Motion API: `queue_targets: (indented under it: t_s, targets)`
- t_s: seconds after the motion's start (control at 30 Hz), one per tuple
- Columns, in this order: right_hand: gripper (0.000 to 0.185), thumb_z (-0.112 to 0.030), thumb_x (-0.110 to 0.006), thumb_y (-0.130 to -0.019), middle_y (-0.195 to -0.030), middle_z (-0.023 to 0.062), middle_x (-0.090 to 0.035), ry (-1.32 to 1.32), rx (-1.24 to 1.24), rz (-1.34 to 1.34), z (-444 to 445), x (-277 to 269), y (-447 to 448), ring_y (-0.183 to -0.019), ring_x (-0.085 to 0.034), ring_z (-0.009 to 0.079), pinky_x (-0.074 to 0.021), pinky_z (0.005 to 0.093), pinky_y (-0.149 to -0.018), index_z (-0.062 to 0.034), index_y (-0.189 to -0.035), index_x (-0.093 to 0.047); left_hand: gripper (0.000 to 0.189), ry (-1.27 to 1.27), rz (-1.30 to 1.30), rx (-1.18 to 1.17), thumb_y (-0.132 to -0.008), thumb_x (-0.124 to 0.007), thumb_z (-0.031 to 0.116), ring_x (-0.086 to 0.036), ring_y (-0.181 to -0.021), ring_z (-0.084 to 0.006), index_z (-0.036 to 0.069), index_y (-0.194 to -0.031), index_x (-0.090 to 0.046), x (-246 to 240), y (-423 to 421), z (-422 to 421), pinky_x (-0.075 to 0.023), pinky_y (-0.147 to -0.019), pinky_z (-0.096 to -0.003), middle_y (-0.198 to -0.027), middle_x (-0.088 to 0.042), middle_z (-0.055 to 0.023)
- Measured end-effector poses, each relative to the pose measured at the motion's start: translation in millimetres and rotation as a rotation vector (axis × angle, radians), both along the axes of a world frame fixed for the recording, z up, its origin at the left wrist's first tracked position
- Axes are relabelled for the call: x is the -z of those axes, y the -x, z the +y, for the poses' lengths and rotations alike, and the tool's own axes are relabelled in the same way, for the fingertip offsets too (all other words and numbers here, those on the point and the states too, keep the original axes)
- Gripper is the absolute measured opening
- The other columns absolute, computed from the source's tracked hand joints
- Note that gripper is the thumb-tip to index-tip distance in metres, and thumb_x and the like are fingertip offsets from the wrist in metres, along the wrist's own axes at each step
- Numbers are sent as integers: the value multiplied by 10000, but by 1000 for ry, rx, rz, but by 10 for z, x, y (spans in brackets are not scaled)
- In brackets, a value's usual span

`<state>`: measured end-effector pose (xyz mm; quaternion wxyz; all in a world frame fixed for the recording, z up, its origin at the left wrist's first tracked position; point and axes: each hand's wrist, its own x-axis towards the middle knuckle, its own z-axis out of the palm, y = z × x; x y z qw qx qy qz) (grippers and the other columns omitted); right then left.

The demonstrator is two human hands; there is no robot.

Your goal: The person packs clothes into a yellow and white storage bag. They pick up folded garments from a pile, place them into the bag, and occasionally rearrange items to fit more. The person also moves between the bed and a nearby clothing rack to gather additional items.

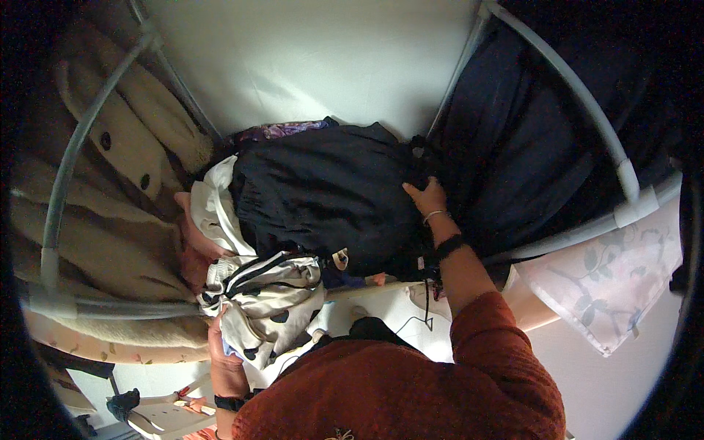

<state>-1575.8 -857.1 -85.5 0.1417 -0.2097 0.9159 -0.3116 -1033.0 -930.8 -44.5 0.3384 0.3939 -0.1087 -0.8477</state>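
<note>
At the lower left, my left hand (224, 344) grips a bundled white garment with black spots (280, 322) and a gathered waistband; its folds hide most of the fingers. My right hand (430, 197) lies against the right end of a black garment (330, 187) with a gathered edge. The thumb shows, while the other fingers are lost in dark cloth, so its hold cannot be made out. This black garment covers the top of a clothes heap. White cloth (214, 206) and pink cloth (195, 242) stick out at the heap's left side.
Grey tubular rails (82, 118) frame both sides, with a beige buttoned coat (126, 143) on the left and dark cloth (511, 137) on the right. A pale floral cloth (605, 280) hangs over the right-hand rail. Purple patterned fabric (291, 130) lies behind the black garment.
</note>
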Motion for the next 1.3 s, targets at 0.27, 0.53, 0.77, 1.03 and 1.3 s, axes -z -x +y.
queue_targets:
  t_s: [0.27,0.53,0.77,1.03,1.3]
  targets:
    - [997,-499,-814,-665,-1360,260,-502,304,74,-320,-51,-17,208,-1256,-503,327,-420,382,-1023,113,-1355,-437,219,15,-29,16,-922,-601,261,-690,-751,-217,60,-991,-657,15,-28,-34,-570,-691,-353,-880,-711,-79]
    - [797,-373,-808,-698,-1272,240,-580,122,-73,50,-155,-131,-48,-1127,-588,378,-463,406,-965,60,-1298,-512,219,-9,-79,-18,-910,-615,266,-686,-731,-219,63,-984,-653,-64,34,2,-570,-678,-353,-856,-705,-73]
    - [621,-325,-757,-772,-1194,197,-614,75,44,159,-8,-394,-329,-1082,-599,353,-476,425,-928,-62,-1290,-537,211,-10,-90,-21,-904,-620,254,-690,-727,-219,59,-973,-658,-68,21,-7,-572,-678,-353,-850,-709,-75]
    - [701,-424,-747,-756,-1228,210,-589,-51,-252,619,-210,-292,-230,-1088,-594,365,-473,442,-928,-69,-1314,-517,213,-13,-42,3,-904,-620,253,-688,-717,-219,50,-958,-656,-107,26,-2,-573,-679,-355,-832,-705,-75]
    - [904,-567,-769,-696,-1272,236,-585,-38,-297,-89,-439,116,-23,-1118,-602,364,-475,393,-946,63,-1294,-516,223,-19,89,36,-911,-609,249,-691,-772,-231,36,-951,-661,-35,-43,20,-565,-733,-358,-868,-710,-90]
